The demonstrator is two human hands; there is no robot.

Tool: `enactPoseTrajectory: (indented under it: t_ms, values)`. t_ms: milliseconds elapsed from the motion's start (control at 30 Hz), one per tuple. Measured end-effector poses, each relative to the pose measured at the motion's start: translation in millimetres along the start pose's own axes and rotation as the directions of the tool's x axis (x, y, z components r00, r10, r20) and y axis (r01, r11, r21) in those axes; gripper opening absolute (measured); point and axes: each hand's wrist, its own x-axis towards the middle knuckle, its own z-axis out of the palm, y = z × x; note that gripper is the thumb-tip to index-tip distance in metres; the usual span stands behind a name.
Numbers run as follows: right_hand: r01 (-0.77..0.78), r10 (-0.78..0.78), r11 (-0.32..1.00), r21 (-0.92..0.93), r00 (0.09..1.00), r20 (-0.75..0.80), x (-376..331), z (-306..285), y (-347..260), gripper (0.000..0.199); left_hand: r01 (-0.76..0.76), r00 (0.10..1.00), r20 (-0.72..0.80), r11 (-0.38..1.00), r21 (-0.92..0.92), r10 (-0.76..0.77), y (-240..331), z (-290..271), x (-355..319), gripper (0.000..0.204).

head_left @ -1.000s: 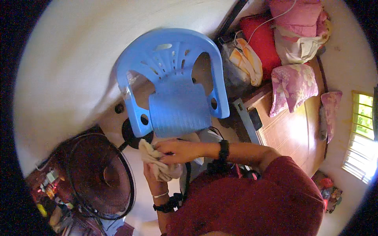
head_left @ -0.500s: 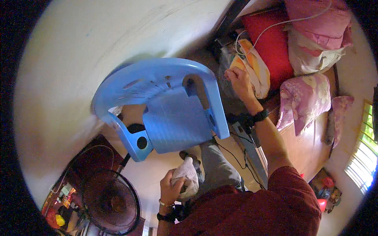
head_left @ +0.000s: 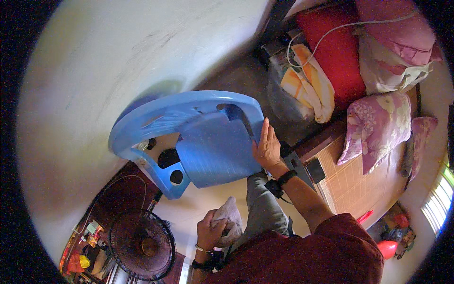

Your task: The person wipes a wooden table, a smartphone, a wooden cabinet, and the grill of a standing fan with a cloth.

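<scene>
The chair (head_left: 208,142) is smooth blue moulded plastic with a faint sheen, finely ribbed on the seat; the rag (head_left: 229,217) in the left hand (head_left: 210,232) is soft, crumpled, matt whitish cloth. The wall (head_left: 118,61) looks like matt pale plaster, scuffed in places, and the fan (head_left: 142,246) has a dark wire grille that seems to be metal. The pillows (head_left: 378,128) are matt printed fabric, the mat (head_left: 354,184) under them woven and dull, and the right hand (head_left: 267,149) wears a matt black wristband (head_left: 281,182).
</scene>
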Motion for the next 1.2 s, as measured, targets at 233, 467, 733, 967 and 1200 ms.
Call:
enactPoseTrajectory:
  t_ms: [233, 467, 733, 967, 1200]
  values:
    - [0.024, -0.024, 1.000, 0.006, 1.000, -0.019, -0.9, -6.9, -11.3, 0.089, 0.013, 0.998, 0.056, 1.000, 0.003, -0.014, 5.2, 0.6, 1.0, 0.037]
    - [0.002, -0.002, 1.000, -0.005, 1.000, -0.027, -4.3, -11.0, -14.5, 0.089, -0.052, 0.997, 0.058, 0.993, 0.106, 0.046, 10.8, -9.8, 12.0, 0.035]
    - [-0.007, 0.008, 0.998, 0.069, 1.000, -0.008, -5.5, -19.7, -12.2, 0.094, -0.092, 0.995, -0.026, 0.990, 0.107, 0.095, 0.2, -14.0, 15.3, 0.034]
    - [-0.040, 0.039, 0.995, 0.094, 0.999, 0.005, -3.9, -17.8, -12.6, 0.098, -0.058, 0.998, -0.011, 0.993, 0.102, 0.059, -9.1, -6.6, 12.6, 0.034]
    - [-0.055, 0.054, 0.995, 0.086, 0.998, 0.016, -3.0, -17.0, -10.9, 0.097, -0.087, 0.996, -0.009, 0.987, 0.138, 0.089, -6.4, -6.6, 13.7, 0.032]
